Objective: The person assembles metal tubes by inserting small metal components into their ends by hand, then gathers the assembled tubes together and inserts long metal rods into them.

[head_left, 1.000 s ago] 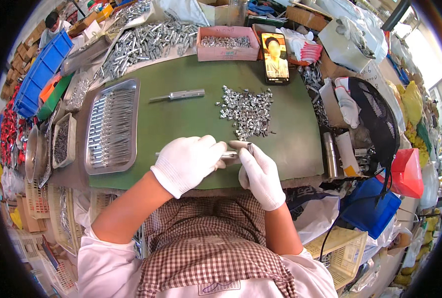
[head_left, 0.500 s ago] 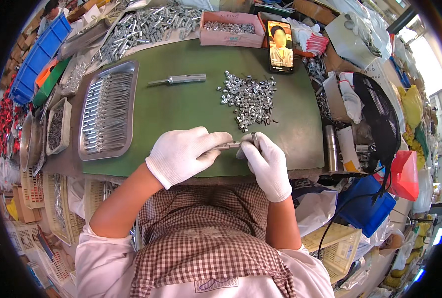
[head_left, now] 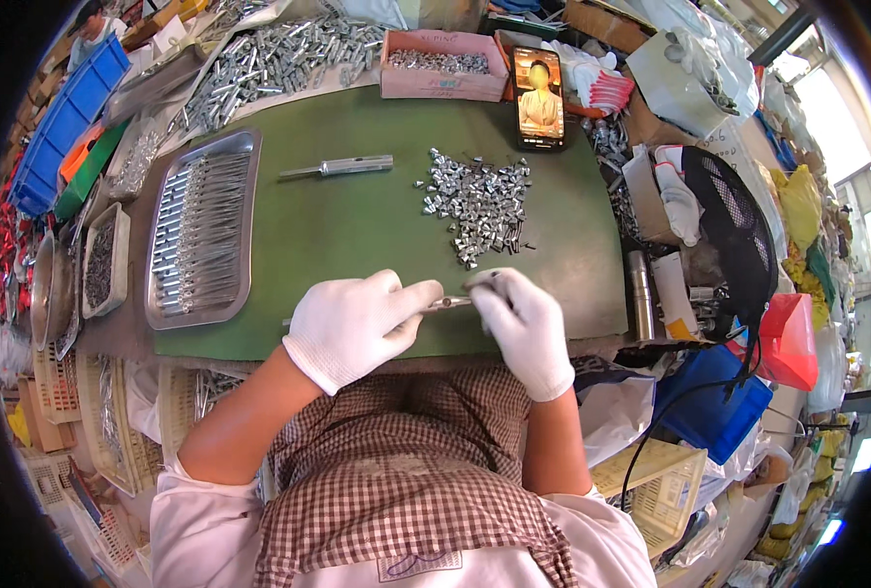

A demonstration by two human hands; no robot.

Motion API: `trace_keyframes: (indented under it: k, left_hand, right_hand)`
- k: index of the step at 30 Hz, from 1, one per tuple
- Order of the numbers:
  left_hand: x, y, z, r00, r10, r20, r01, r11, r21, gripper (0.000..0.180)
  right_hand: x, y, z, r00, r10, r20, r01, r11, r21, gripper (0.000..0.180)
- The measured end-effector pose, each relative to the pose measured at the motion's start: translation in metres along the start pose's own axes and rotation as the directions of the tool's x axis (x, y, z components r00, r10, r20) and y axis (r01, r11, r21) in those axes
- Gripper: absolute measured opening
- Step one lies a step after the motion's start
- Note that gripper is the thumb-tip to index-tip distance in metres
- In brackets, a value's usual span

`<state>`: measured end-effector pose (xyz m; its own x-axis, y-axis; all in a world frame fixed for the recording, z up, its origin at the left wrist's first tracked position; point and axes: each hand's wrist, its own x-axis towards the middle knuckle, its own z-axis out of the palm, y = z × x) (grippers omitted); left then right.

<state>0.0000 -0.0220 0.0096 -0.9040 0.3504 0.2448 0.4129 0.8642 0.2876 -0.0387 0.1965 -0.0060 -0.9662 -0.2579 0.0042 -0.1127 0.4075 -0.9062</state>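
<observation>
My white-gloved left hand (head_left: 355,325) and right hand (head_left: 520,323) both had fingers closed on the thin, stiff, light silver metal rod (head_left: 447,305), probably slippery; I gripped near its ends.

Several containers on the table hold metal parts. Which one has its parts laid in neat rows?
The long metal tray on the green mat's left edge: its slim rods lie in parallel rows. The pink cardboard box at the far edge holds loose parts.

Shiny metal sleeves (head_left: 477,200), bright metal tray (head_left: 203,228), matt green mat (head_left: 357,225), white cloth-gloved left hand (head_left: 355,323).
</observation>
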Motion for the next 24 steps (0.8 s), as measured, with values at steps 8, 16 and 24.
trace_keyframes:
  k: [8,16,24]
  left_hand:
    - [-0.009,0.017,0.016,0.995,-0.039,0.092,0.031,0.996,0.081,0.021]
    - [-0.005,0.02,0.015,0.995,-0.041,0.087,0.034,0.996,0.077,0.02]
    - [-0.008,0.023,0.013,0.992,-0.085,0.096,0.081,0.995,0.05,0.022]
  right_hand:
    - [0.082,-0.002,-0.013,0.887,-0.457,0.064,0.352,0.58,-0.734,0.009]
    - [0.098,0.002,-0.009,0.948,-0.302,0.097,0.24,0.484,-0.842,0.012]
    - [0.004,-0.007,-0.005,0.92,-0.382,0.083,0.387,0.86,-0.332,0.012]
